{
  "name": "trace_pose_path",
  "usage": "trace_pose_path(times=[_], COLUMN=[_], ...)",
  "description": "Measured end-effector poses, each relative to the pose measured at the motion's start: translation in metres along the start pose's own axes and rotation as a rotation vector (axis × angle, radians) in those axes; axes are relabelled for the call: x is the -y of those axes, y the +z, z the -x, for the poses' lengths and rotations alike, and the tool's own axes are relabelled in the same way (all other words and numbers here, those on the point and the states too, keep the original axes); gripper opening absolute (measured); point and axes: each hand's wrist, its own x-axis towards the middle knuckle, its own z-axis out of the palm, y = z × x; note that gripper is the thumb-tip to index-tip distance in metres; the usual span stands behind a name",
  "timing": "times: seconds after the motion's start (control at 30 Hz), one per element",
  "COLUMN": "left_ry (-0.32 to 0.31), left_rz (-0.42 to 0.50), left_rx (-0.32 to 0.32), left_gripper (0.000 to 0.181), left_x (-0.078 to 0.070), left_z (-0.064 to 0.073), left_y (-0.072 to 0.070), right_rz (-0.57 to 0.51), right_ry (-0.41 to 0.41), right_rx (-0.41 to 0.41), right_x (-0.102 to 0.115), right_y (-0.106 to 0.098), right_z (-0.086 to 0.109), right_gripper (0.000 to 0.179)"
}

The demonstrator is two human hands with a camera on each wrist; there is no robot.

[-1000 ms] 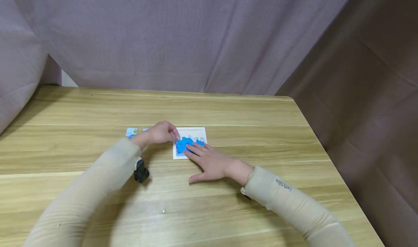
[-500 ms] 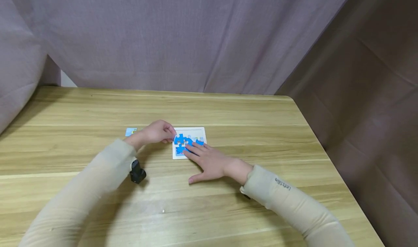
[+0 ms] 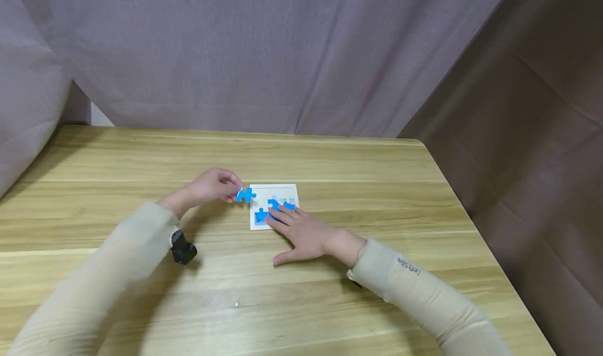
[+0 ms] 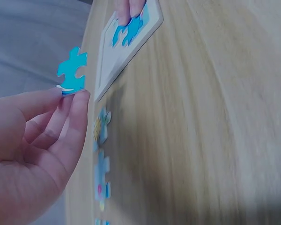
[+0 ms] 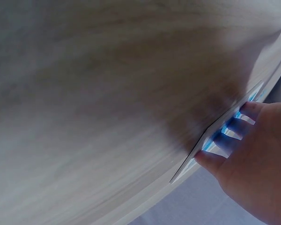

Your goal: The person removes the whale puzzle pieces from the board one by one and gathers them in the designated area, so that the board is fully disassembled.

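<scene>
Between thumb and fingertips, my left hand [image 3: 214, 186] pinches a blue jigsaw piece [image 3: 246, 195]. In the left wrist view that piece [image 4: 74, 70] stands up from the fingertips, above the table. It is beside the left edge of a white-rimmed puzzle tray [image 3: 258, 189]. Other blue pieces [image 3: 260, 217] lie in the lower part of the tray, partly covered by my right hand [image 3: 303, 235]. Its fingers are spread and straight, resting on the pieces. From the right wrist view, the fingertips of this hand [image 5: 253, 154] touch the tray's face.
Loose jigsaw pieces [image 4: 101, 176] lie on the wooden table [image 3: 330, 293] left of the tray, hidden behind the left hand and forearm in the head view. A tiny pale speck [image 3: 236, 304] is nearer the front. A grey curtain [image 3: 235, 57] hangs behind the table.
My left hand has drawn the blue jigsaw piece up and leftward out of the tray, baring a pale patch at its left. The right hand stays in place.
</scene>
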Motion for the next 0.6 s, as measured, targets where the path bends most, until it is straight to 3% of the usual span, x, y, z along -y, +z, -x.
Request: trace_pose_path(times=[0.33,0.6], left_ry=[-0.055,-0.065], left_rz=[-0.008,-0.028], left_rx=[-0.054,-0.063], left_gripper=[0.025,0.026], left_x=[0.003,0.021], left_z=[0.017,0.033], left_y=[-0.022,-0.041], right_rz=[-0.006,-0.006], right_ry=[-0.006,0.002], right_rx=[-0.015,0.001], right_x=[0.001,0.002], right_y=[0.001,0.001], right_z=[-0.002,-0.002], right_gripper=[0.091,0.091])
